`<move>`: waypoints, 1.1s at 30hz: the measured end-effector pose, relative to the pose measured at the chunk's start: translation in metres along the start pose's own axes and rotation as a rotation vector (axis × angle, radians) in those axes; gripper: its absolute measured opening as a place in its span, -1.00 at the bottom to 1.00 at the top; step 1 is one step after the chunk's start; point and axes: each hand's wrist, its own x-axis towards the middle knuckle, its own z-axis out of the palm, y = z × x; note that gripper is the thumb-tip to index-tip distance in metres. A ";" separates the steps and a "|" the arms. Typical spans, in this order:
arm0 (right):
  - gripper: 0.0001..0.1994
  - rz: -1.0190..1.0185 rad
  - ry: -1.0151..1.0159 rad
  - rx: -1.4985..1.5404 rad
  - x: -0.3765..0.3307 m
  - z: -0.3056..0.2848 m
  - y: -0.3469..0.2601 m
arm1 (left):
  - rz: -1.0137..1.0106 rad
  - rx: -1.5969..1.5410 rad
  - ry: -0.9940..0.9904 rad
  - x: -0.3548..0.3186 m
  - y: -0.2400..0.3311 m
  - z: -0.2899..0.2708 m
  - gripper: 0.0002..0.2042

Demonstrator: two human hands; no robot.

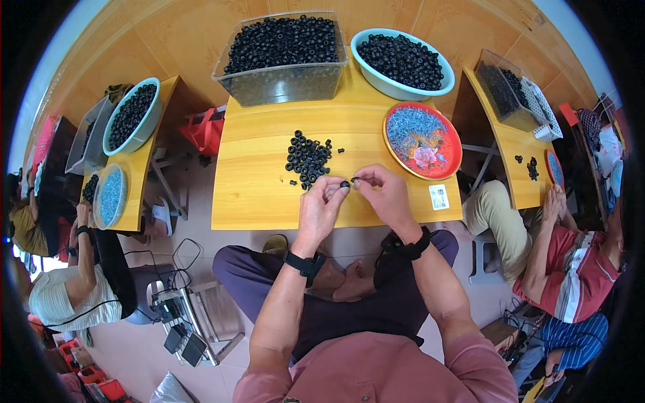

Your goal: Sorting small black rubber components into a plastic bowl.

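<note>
Both my hands meet above the near part of the yellow wooden table [262, 181]. Between its thumb and fingertips, my left hand [321, 205] pinches a small black round plastic part [345, 184]. Close beside it, my right hand [384, 193] has its fingertips pressed around a tiny dark piece [355, 179], too small to name. Just beyond my left hand lies a loose pile of black round parts [308, 158], ring-like or cap-like in shape. Right of my hands, a round red tray [456, 144] with a flower print holds many small bluish translucent pieces [416, 127].
A see-through plastic bin [282, 86] and a light-blue basin [396, 87], both full of black parts, stand at the table's far edge. A white label card [439, 197] lies near its right corner. People sit at side tables, left [80, 289] and right [564, 269].
</note>
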 end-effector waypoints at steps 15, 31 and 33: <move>-0.86 0.093 -0.023 0.151 -0.010 0.008 0.002 | 0.048 -0.224 -0.066 -0.001 -0.004 -0.001 -0.83; -0.86 0.118 -0.047 0.166 -0.009 0.000 -0.002 | 0.087 -0.106 -0.054 -0.002 -0.005 -0.001 -0.83; -0.86 0.128 -0.049 0.176 -0.008 0.000 -0.002 | 0.058 -0.109 -0.051 -0.001 -0.007 -0.002 -0.83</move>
